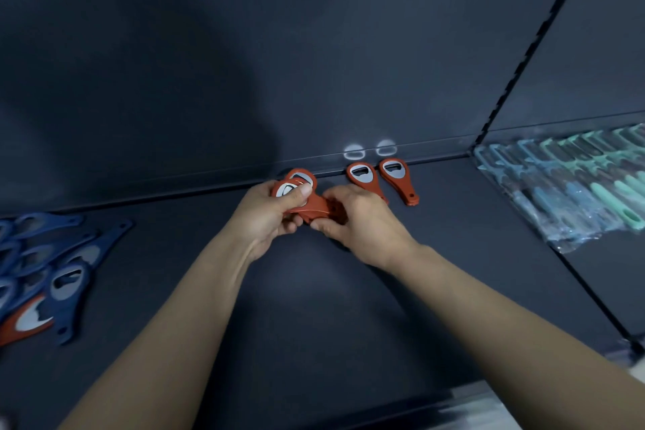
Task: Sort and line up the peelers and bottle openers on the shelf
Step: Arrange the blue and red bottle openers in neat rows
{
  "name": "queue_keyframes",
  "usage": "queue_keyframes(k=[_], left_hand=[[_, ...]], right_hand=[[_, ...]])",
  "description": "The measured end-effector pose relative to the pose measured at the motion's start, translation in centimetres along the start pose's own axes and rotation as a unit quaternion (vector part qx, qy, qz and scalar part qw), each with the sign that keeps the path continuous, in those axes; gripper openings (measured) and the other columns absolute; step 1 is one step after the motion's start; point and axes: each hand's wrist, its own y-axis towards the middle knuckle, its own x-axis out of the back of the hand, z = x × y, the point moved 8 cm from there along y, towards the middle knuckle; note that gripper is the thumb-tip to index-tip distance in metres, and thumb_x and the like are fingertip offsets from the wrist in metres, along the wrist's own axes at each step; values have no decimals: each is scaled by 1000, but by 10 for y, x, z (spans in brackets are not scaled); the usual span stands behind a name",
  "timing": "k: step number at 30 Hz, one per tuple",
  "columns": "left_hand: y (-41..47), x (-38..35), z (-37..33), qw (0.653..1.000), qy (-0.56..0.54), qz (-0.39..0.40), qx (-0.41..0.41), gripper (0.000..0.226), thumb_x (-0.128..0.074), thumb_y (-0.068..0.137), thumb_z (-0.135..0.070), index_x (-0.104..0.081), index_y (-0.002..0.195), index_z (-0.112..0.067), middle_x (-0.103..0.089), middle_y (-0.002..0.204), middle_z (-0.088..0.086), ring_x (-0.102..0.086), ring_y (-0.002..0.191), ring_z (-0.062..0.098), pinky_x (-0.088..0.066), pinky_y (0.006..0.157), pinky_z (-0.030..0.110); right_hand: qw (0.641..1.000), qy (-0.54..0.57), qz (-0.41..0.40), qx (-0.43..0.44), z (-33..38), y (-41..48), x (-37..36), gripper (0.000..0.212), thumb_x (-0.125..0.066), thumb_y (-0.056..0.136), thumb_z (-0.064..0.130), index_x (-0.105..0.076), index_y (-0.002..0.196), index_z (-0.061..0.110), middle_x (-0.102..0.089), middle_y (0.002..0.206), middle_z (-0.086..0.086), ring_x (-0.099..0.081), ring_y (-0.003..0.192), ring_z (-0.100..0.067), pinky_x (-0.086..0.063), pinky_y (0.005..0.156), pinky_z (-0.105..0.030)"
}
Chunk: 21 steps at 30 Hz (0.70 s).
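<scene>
Red openers (307,207) in a small stack sit at the far middle of the shelf (314,307). The left hand (267,216) curls its fingers (301,192) round their heads, and the right hand (359,220) grips the handles. Two laid openers (363,175) lie just right, against the dark back panel (244,45). Blue openers (52,262) are piled near left, bagged peelers (576,185) lie right. Each red opener has a steel mouth.

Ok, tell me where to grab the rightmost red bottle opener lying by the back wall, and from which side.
Pinch its narrow handle end. The rightmost red bottle opener lies flat, wide head toward the back wall, handle pointing outward, so come from the front and slightly right; the neighbouring red opener lies close on its left.
</scene>
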Motion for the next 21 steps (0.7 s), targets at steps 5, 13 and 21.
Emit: queue_keyframes(k=[5,13,21], left_hand=[[3,-2,1,999,-14,-29,-7,20,-67,86,-25,-57,88,-8,-61,59,1,-48,40,6,-40,39,16],[3,-8,0,999,33,22,-14,17,-73,76,-1,-62,85,-12,-62,68,1,-50,52,7,-39,45,16],[-4,19,-4,985,161,-52,-43,12,-62,82,-1,-58,81,-12,-52,58,2,-47,51,11,-37,47,22]], right_hand=[[997,-51,-38,-44,2,0,0,26,-59,89,28,-60,103,6,-59,98,-10,-57,88,-26,-47,75,-35],[987,-86,-69,-119,-4,-5,7,19,-50,92,23,-52,82,6,-61,92,-16,-56,85,-35,-37,64,-32],[964,-175,-89,-181,-13,-9,5,20,-48,92,23,-56,90,4,-59,102,-13,-52,100,-30,-31,66,-30]])
